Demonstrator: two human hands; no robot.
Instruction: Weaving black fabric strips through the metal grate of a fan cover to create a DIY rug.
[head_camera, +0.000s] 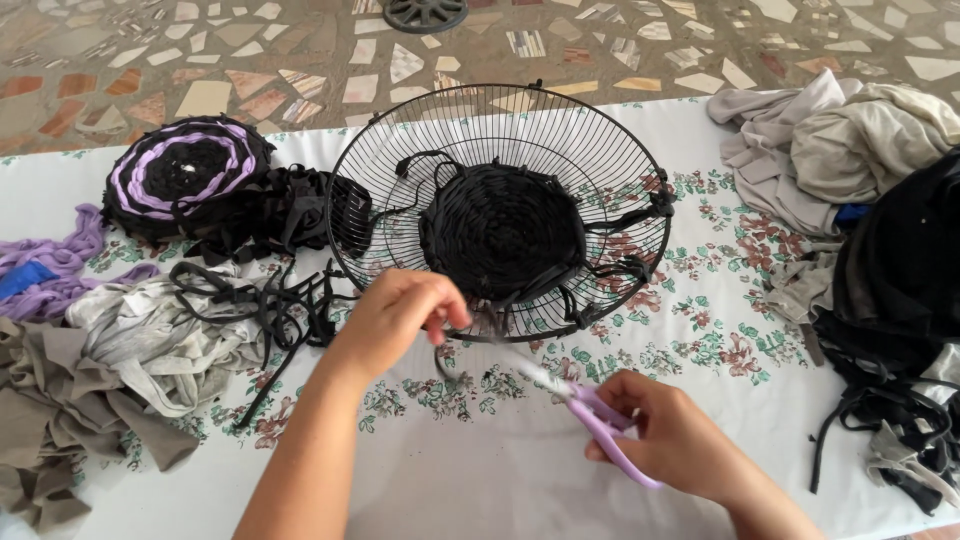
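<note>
A round black wire fan grille (560, 130) lies on the table with black fabric strips woven into a disc (502, 230) at its centre. My left hand (395, 315) pinches a loose black strip end (440, 352) at the grille's near rim. My right hand (675, 435) grips purple-handled scissors (590, 412), whose blades point up-left toward that strip. Whether the blades touch the strip is unclear.
A finished purple-and-black woven round (185, 175) and loose black strips (270, 300) lie at left, with grey and purple cloth (110, 350). Grey and black fabric piles (880, 220) sit at right. A floral tablecloth (700, 330) covers the table; a mosaic floor (150, 60) lies beyond.
</note>
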